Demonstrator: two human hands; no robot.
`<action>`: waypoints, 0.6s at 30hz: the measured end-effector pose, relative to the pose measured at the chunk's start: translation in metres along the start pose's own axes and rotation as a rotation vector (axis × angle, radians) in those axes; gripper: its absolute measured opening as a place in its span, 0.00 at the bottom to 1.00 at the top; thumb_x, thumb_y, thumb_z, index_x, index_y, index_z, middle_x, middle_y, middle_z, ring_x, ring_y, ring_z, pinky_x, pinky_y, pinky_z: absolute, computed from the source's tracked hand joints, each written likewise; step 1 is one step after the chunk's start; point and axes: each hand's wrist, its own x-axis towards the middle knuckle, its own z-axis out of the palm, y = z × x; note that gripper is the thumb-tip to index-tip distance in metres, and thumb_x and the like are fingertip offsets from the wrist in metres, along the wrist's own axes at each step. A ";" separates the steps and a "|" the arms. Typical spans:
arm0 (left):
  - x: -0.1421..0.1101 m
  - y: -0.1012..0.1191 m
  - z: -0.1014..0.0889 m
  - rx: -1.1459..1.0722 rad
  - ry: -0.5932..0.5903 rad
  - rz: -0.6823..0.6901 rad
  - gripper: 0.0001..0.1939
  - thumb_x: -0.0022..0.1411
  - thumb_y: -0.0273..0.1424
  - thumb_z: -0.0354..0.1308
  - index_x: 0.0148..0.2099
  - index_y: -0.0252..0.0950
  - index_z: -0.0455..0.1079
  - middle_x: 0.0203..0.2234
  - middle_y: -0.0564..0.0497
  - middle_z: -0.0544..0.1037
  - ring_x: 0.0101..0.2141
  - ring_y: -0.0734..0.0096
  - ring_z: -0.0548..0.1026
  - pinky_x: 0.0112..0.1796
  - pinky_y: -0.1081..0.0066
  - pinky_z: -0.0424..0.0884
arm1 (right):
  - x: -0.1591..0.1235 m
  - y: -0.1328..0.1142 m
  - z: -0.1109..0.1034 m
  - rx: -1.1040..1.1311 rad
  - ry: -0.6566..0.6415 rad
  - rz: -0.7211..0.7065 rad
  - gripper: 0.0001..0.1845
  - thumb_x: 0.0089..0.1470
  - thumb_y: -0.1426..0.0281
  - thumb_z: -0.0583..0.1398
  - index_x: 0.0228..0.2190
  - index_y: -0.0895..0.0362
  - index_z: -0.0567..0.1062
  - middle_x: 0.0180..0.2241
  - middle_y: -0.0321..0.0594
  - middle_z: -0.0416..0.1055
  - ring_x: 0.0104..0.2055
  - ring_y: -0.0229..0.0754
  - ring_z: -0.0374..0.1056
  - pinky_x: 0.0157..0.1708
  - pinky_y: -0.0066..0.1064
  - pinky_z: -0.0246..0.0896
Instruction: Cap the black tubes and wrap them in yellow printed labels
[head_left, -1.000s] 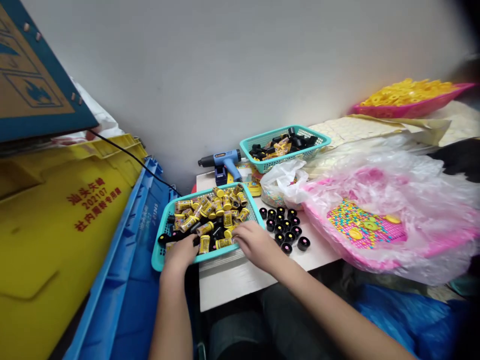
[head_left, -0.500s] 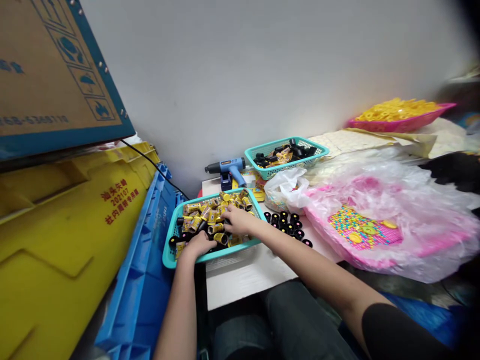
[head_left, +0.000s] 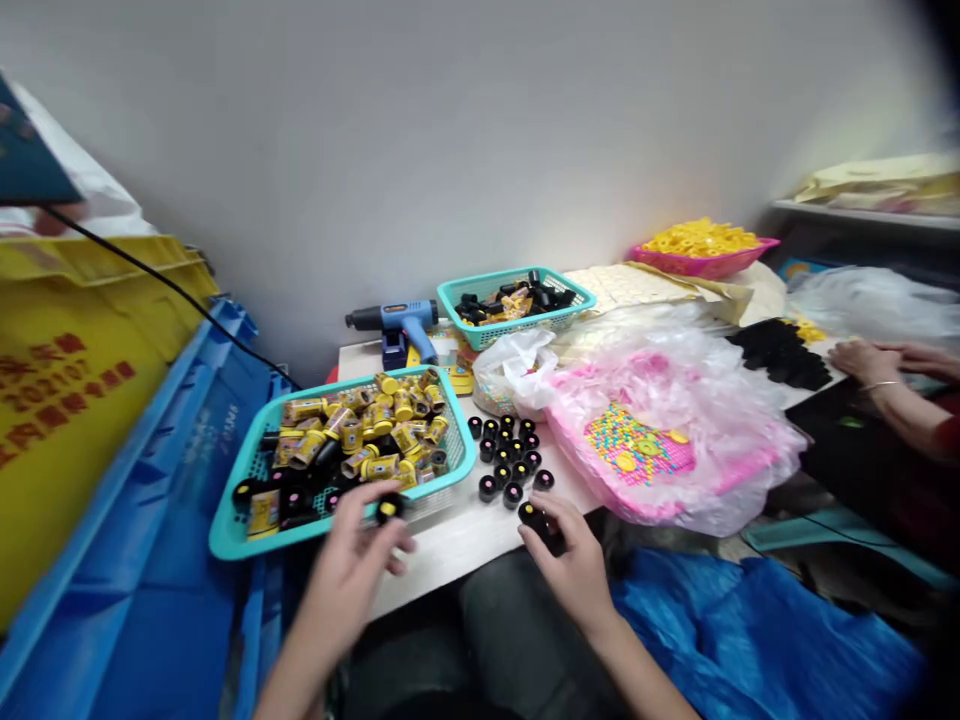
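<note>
My left hand (head_left: 352, 555) is closed on a small black round piece with a yellow centre (head_left: 388, 508), just off the near edge of a turquoise basket (head_left: 225, 535). The basket holds yellow printed tubs (head_left: 382, 467) and some black pieces. Another black piece with a yellow dot (head_left: 529, 512) is pinched in my right hand (head_left: 574, 560), at the table's front edge. Beyond that hand a cluster of similar black pieces (head_left: 504, 453) stands on the white table (head_left: 435, 560), with pink or yellow centres.
Behind are a blue heat gun (head_left: 405, 318) and a second turquoise basket (head_left: 517, 330) of black parts. A plastic-covered pink tray (head_left: 720, 490) holds coloured beads. A pink basket (head_left: 697, 268) of yellow rings sits farther back. At right, another person's hands (head_left: 877, 365) are near black parts.
Both hands have left the basket of tubs and moved toward the table's front edge, each now with a black piece. The view has turned to the right, bringing another person's hands into sight.
</note>
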 end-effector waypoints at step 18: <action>0.016 -0.059 0.158 0.430 -0.065 0.097 0.33 0.62 0.29 0.52 0.67 0.39 0.47 0.54 0.41 0.71 0.49 0.59 0.74 0.44 0.64 0.71 | 0.013 0.084 0.038 -0.340 -0.037 0.080 0.37 0.59 0.62 0.51 0.63 0.67 0.46 0.59 0.65 0.57 0.61 0.60 0.56 0.54 0.54 0.56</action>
